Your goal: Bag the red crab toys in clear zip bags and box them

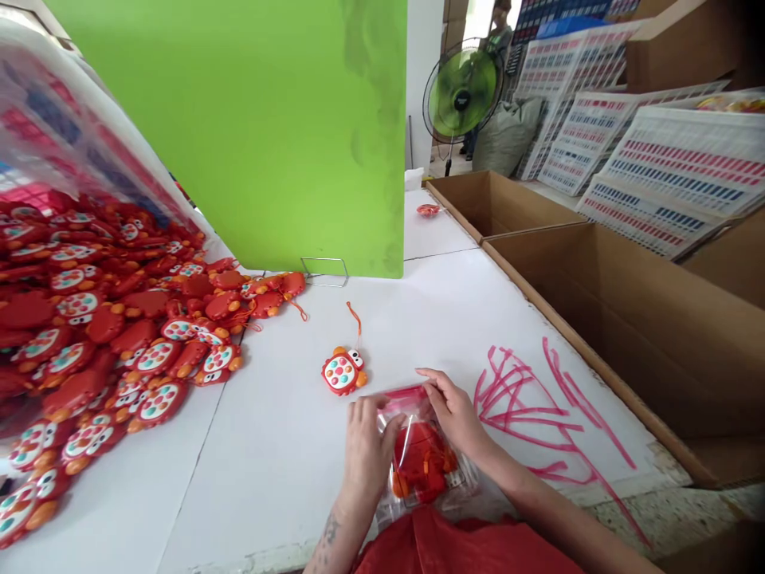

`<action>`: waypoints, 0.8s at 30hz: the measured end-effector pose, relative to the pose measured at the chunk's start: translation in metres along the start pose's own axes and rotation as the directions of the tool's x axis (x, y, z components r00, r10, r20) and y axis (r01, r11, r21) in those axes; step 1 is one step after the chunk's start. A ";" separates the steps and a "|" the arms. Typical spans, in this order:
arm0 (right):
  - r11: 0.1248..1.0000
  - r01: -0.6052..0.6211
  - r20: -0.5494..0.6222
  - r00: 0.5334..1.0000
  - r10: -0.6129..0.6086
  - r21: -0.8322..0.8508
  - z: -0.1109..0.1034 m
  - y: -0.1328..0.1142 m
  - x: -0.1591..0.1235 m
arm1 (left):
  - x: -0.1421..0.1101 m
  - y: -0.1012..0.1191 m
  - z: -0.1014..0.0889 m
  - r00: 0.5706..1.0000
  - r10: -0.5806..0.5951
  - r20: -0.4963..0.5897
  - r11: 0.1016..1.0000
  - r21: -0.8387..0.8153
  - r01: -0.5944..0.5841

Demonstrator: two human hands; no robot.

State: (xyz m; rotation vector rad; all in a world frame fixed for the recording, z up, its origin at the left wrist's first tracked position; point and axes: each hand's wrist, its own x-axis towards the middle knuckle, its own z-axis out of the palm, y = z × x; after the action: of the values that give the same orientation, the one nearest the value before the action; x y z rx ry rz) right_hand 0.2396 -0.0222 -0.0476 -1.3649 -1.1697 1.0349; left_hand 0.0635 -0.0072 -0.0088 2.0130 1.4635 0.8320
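A clear plastic bag (412,437) with a pink band along its top lies at the table's front edge. Inside it shows a red toy (418,458) with orange parts and an orange cord. My left hand (366,438) grips the bag's upper left side, thumb over the plastic. At the upper right corner, my right hand (451,408) pinches the pink band between thumb and fingers. Just beyond the bag lies a single red crab-like toy (342,372) with coloured dots, bulging eyes and an orange loop.
A large heap of similar red toys (149,359) covers the left. Behind stands a green board (268,143) with a wire holder (324,273). Pink strips or lines (531,399) mark the right side, beside open cardboard boxes (598,319). Further back are a fan (461,100) and a person (500,36).
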 end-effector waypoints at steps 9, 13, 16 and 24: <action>0.997 0.070 -0.112 0.991 -0.072 -0.025 -0.002 -0.003 -0.002 | -0.009 -0.017 0.001 0.875 -0.382 0.298 0.771 -0.419 0.479; 0.922 0.290 -0.074 0.945 -0.318 -0.257 -0.007 -0.009 0.003 | -0.005 -0.008 0.007 0.865 -0.354 0.356 0.667 -0.553 0.500; 0.797 0.466 0.047 0.872 -0.487 -0.384 -0.005 -0.019 0.007 | -0.002 0.000 0.005 0.851 -0.348 0.394 0.603 -0.601 0.525; 0.545 0.674 0.250 0.714 -0.654 -0.499 0.016 -0.044 0.012 | 0.005 0.016 -0.004 0.933 -0.187 0.308 0.945 -0.204 0.257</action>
State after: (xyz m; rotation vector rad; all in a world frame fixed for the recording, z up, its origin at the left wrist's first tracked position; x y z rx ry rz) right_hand 0.2204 -0.0072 -0.0059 -1.1319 -1.9272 0.1331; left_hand 0.0720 -0.0064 0.0057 1.6678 1.3256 0.5654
